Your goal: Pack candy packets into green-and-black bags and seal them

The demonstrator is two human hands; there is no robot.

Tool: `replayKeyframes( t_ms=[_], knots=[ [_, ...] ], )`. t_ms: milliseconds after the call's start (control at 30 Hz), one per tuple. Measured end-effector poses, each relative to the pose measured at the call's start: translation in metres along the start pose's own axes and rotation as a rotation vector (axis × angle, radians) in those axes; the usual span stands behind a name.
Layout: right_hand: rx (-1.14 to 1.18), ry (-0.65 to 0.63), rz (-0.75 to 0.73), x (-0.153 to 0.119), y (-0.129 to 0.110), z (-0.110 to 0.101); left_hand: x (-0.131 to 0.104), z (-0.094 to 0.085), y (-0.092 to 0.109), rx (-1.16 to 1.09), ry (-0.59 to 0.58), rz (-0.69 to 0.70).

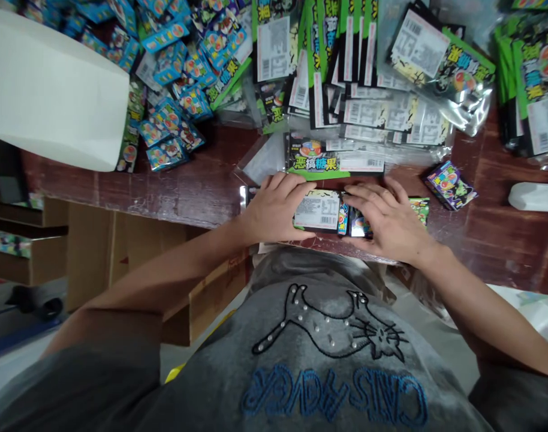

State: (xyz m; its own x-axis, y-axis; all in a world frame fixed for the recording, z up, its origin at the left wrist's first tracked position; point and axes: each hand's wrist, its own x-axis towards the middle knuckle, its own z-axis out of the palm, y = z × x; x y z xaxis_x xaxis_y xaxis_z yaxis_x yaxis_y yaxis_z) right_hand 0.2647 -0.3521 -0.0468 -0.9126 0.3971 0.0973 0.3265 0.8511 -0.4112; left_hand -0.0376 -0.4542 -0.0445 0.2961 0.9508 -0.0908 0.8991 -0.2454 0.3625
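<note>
At the table's front edge my left hand (278, 207) grips a black candy packet (316, 211) with a white printed label, thumb along its near side and fingers along its far side. Against the packet's right end stands a narrow blue candy box (343, 218). My right hand (382, 219) is closed over a dark, shiny candy packet (359, 223) just right of that box. The palm hides most of this second packet; a green end shows beyond the hand. Directly behind both hands lies a green and black candy bag (314, 161) in clear plastic.
Blue candy boxes (168, 153) are heaped at the back left beside a white tub (58, 90). Labelled candy bags (274, 48) pile up at the back centre and right. A purple candy box (451, 185) and a white object (535, 197) lie to the right. Cardboard boxes (89, 252) stand below left.
</note>
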Motion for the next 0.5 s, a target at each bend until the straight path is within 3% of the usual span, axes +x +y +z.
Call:
replayKeyframes(
  t_ms=[133,367,500],
  knots=[
    [0.032,-0.014,0.063,-0.015,0.015,-0.015,0.001,0.003,-0.001,0.015,-0.007,-0.001],
    [0.184,-0.007,-0.026,0.004,0.021,0.005,0.008,0.008,0.01,0.006,0.008,0.009],
    [0.161,-0.042,0.008,-0.001,0.02,-0.006,0.007,0.009,0.011,-0.011,0.0,-0.01]
  ],
)
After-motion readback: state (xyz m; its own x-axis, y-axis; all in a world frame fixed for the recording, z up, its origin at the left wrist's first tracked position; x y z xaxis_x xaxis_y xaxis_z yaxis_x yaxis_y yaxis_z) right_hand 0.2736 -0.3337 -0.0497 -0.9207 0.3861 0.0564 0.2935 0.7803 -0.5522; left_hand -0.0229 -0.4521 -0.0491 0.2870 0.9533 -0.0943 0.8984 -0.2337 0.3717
